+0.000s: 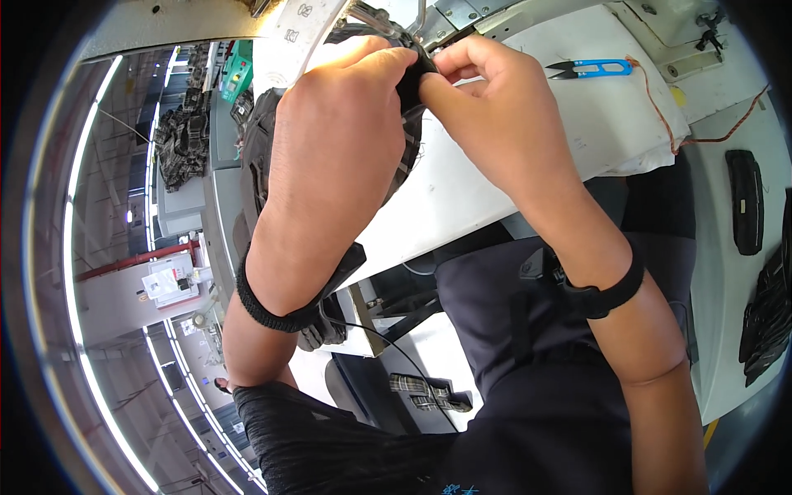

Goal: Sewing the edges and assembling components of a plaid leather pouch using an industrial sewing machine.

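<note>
A white sewing machine [289,25] stands at the top, with a dark fabric piece [260,124] beside and under its needle area. My left hand [338,132] is closed on the dark fabric near the presser foot, its back toward me. My right hand [503,115] pinches the same fabric with thumb and index finger, just right of my left fingers, its other fingers curled. The part between my fingertips is partly hidden. To the right of my right hand, blue-handled thread snips [610,68] lie on the white work surface [437,214], tied to an orange cord.
Black padded pieces [745,202] lie on the side table [709,330] at the right. Folded dark garments [181,140] are piled at the left, near a green object [235,70]. Plaid fabric [421,392] shows below the table. Part of a person [221,384] appears in the background at lower left.
</note>
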`<state>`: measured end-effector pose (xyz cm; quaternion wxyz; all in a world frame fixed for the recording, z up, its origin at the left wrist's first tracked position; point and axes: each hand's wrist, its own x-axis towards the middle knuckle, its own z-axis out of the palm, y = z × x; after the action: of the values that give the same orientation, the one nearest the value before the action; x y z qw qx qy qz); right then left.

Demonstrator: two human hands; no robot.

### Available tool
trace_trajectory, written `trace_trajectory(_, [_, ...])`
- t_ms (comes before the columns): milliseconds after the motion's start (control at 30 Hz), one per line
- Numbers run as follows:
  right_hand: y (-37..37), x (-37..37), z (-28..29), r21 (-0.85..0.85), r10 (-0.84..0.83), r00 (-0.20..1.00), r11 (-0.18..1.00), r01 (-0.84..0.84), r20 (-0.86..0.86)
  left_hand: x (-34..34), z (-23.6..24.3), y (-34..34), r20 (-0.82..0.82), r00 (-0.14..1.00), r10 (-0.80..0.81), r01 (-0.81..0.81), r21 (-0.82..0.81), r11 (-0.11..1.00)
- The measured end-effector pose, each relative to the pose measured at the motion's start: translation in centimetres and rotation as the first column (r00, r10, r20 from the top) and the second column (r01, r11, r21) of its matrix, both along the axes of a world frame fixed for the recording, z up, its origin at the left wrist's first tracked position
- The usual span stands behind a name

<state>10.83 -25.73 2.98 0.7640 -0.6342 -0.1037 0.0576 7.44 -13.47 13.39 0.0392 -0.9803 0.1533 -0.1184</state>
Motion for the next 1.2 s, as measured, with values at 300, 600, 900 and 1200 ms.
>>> trace_trajectory(300, [-0.3, 1.0, 0.0, -0.063, 0.116, 0.993, 0.991, -0.115, 0.022, -0.3, -0.8, -1.4, 0.046, 0.984, 0.173, -0.165, -0.148, 0.975])
trace_trajectory(600, [0.8, 1.3, -1.6, 0.401, 0.195, 0.97, 0.908, -0.123, -0.143, -0.7, -2.2, -4.5, 0.1, 0.9, 0.424, -0.361, -0.375, 0.854])
trace_trajectory(900, [-1.8, -1.1, -2.7, 0.103, 0.016, 0.998, 0.994, -0.023, 0.069, -6.6, -7.8, -6.0, 0.131, 0.937, 0.324, -0.221, -0.497, 0.839])
trace_trajectory(1200, [-1.0, -2.4, -1.8, -0.12, 0.017, 0.974, 0.993, 0.011, 0.228, -10.9, -9.1, 0.4, 0.187, 0.838, 0.513, -0.31, -0.61, 0.729])
